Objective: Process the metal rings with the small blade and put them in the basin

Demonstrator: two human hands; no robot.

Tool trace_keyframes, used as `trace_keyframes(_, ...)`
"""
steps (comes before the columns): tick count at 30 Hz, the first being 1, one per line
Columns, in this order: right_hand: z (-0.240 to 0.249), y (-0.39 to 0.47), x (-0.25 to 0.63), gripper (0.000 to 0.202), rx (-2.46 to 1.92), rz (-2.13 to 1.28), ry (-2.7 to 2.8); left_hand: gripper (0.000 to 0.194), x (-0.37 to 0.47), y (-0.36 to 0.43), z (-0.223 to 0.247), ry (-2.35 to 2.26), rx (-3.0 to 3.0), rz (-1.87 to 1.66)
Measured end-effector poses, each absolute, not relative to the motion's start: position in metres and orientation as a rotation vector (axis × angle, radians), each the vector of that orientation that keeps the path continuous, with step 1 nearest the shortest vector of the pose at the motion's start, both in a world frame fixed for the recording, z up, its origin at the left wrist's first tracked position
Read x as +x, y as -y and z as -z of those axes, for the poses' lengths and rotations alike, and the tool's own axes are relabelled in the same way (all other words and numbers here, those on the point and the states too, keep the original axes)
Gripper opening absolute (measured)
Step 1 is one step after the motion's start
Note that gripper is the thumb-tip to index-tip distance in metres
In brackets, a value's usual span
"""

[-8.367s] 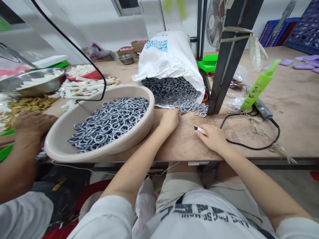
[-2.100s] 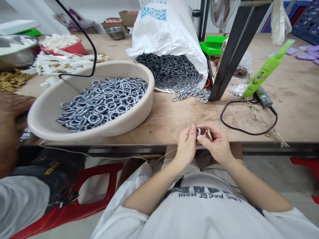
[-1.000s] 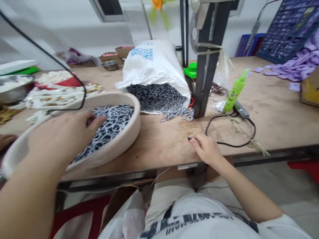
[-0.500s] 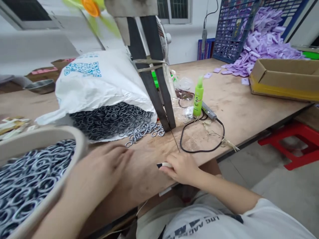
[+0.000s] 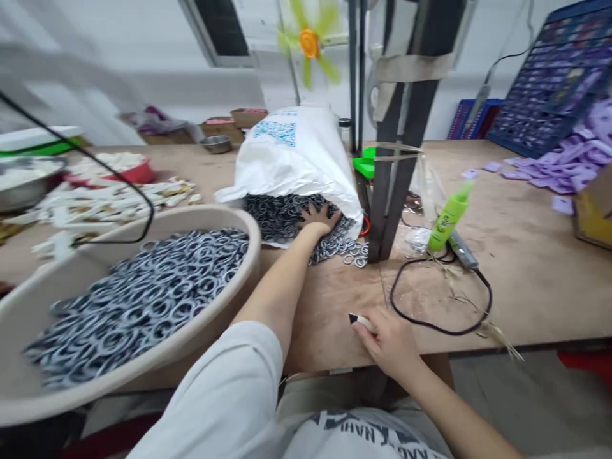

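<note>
My left hand point(image 5: 320, 218) reaches into the mouth of a white sack point(image 5: 299, 156), its fingers spread over the dark rings point(image 5: 277, 213) inside. Some rings spill onto the table by the sack's mouth. My right hand point(image 5: 392, 338) rests near the table's front edge, closed around a small white tool with a black tip point(image 5: 362, 321). To the left stands a large beige basin point(image 5: 253, 239) holding many grey rings point(image 5: 157, 293).
Dark metal posts point(image 5: 399, 140) rise right of the sack. Beyond them are a green bottle point(image 5: 449, 217) and a looped black cable point(image 5: 433, 328). Purple parts point(image 5: 564, 162) lie at the right; white parts point(image 5: 115, 204) lie behind the basin. A fan point(image 5: 309, 43) stands at the back.
My left hand has moved from beside the basin forward into the sack's mouth, with its fingers spreading on the rings. My right hand keeps the tool. The view has turned left.
</note>
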State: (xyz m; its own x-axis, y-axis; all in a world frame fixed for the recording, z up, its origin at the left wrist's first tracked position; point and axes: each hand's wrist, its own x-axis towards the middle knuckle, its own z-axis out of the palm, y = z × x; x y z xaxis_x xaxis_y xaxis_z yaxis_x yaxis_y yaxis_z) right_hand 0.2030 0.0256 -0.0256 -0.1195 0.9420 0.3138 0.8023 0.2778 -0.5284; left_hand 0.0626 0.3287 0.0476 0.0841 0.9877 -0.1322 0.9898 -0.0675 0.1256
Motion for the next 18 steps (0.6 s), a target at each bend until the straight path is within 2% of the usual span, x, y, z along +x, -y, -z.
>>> trace_keyframes(4,0.027,-0.025,0.204,0.028,-1.557,-0.309,1.977,0.08,0.055,-0.311,-0.023,-1.979,2.229,-0.136)
trace_keyframes(12,0.03,-0.023,0.205,0.03,-1.529,-0.327,1.981,0.045,0.029,-0.238,-0.014,-1.766,2.568,-0.189)
trace_keyframes(18,0.032,-0.024,0.205,0.034,-1.555,-0.323,1.959,0.05,0.015,-0.202,-0.017,-1.638,2.711,-0.263)
